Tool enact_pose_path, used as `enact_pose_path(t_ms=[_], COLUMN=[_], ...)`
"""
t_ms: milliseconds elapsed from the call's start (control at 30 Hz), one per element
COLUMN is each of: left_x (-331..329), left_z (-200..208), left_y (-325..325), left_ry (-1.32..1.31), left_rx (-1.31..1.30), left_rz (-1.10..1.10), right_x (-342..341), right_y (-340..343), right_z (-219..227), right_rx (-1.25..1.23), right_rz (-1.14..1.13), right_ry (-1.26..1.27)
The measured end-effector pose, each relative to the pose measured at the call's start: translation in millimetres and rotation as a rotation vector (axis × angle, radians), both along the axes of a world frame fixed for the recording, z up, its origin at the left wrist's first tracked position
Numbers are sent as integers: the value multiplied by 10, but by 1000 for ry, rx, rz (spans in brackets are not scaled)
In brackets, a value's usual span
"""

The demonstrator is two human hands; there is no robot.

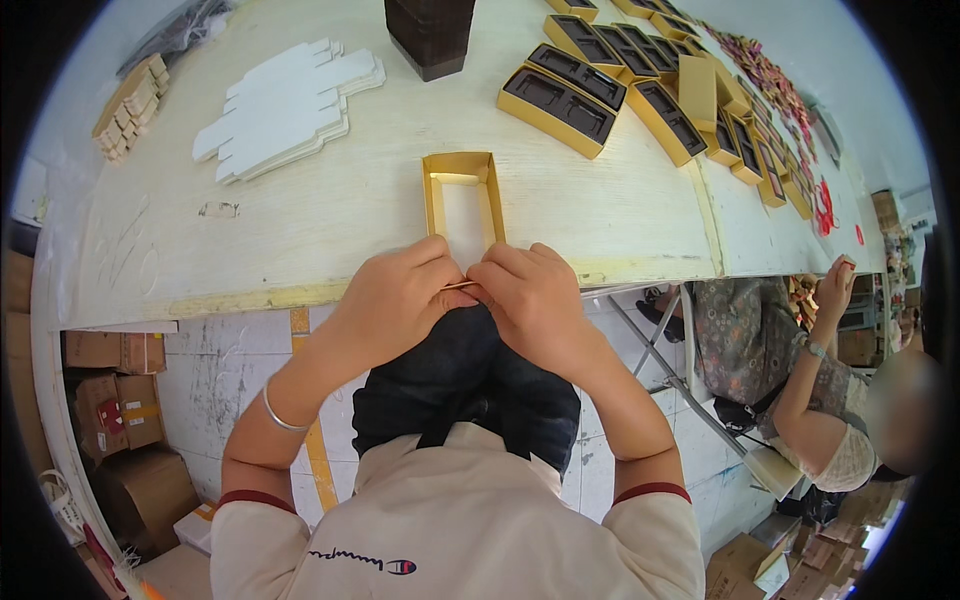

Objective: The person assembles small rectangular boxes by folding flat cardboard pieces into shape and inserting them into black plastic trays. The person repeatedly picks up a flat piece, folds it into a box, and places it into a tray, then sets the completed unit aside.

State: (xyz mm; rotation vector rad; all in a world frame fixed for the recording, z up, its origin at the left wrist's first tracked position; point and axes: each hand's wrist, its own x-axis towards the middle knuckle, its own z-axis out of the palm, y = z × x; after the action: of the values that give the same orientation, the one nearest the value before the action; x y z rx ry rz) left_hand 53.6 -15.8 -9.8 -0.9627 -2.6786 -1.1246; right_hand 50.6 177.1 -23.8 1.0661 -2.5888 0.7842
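Note:
A gold cardboard box (434,200) with raised walls and a pale bottom lies on the table in front of me, its near end overhanging the edge. My left hand (392,298) pinches that near end from the left. From the other side my right hand (532,304) pinches it too, thumbs and fingertips almost meeting. A thin edge of the cardboard shows between the fingers. The hands cover the rest of the near wall, so its fold cannot be made out.
White flat box blanks (290,110) lie stacked at left, beyond them small pale stacked pieces (130,108). A dark container (430,40) stands at the far middle. Gold boxes with black inserts (565,100) crowd the right. A co-worker's hand (836,285) is at the table's right end.

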Motion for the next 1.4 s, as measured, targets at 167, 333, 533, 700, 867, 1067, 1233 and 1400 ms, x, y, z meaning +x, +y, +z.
enact_pose_path(t_ms=[167, 333, 533, 700, 867, 1067, 1233, 1400], left_x=[-174, -212, -173, -199, -118, -217, -238, -236], left_z=[117, 202, 252, 186, 159, 206, 98, -15], left_y=[-79, -65, -34, -80, -36, -280, -382, -437], left_ry=[-5, -4, 130, 206, 334, 172, 177, 104], left_rx=[-147, -220, -316, -223, -214, -256, -60, -51], left_rz=[-81, -118, -112, -110, -5, -34, 62, 79], right_x=[-287, -875, -1253, -1191, -1147, -1034, -923, -927], right_y=[185, 288, -68, -156, -157, -2, -42, -83], right_z=[273, 493, 646, 683, 765, 525, 59, 71], right_rx=[-227, -114, 591, 660, 629, -26, -166, -83], right_rz=[187, -64, -86, -77, -38, 169, 215, 183], right_ry=[-396, -59, -493, -424, -465, -331, 6, 140])
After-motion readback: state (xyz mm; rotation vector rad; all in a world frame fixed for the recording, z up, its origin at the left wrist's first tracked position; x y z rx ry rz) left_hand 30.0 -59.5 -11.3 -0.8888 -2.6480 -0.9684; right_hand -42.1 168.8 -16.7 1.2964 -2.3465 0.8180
